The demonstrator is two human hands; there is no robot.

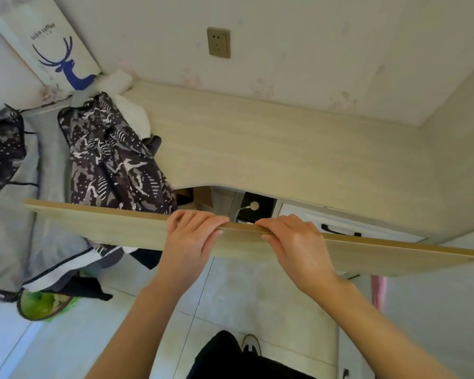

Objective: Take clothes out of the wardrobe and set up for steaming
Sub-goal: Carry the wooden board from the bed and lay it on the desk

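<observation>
Both hands grip a long pale wooden board (121,228).
Left hand (192,233) and right hand (293,239) curl fingers over its twelve-o'clock edge, forearms outstretched.

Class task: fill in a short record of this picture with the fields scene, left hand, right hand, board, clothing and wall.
scene: person stands at a light wooden desk
left hand: grips the board's top edge
right hand: grips the same edge, beside the left
board: long, light wood, held on edge
clothing: patterned dark garment draped at desk's left end
wall: socket above desk
</observation>
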